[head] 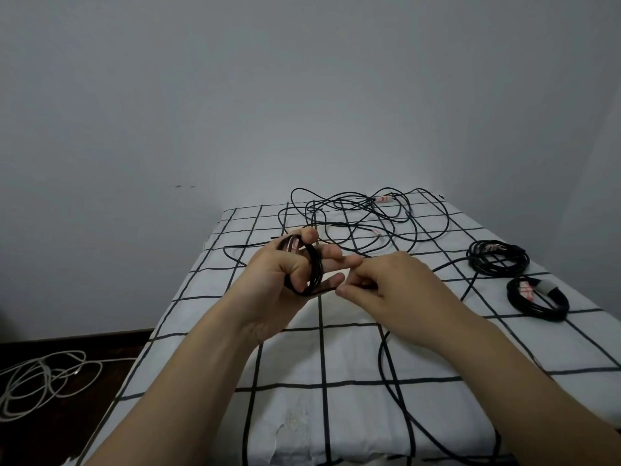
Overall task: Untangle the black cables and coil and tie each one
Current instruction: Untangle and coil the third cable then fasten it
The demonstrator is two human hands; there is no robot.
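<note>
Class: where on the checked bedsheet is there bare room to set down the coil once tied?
Free: the sheet's left side, between the left forearm and the trailing black cable. Crowded: the far end under the tangled cables, and the right edge holding two coiled cables.

Tangled cables (366, 216) lie behind two coils (497, 257) on the table (336, 358).

Grey wall (302, 79), dark floor (67, 344) — grid-clothed table (336, 358)
</note>
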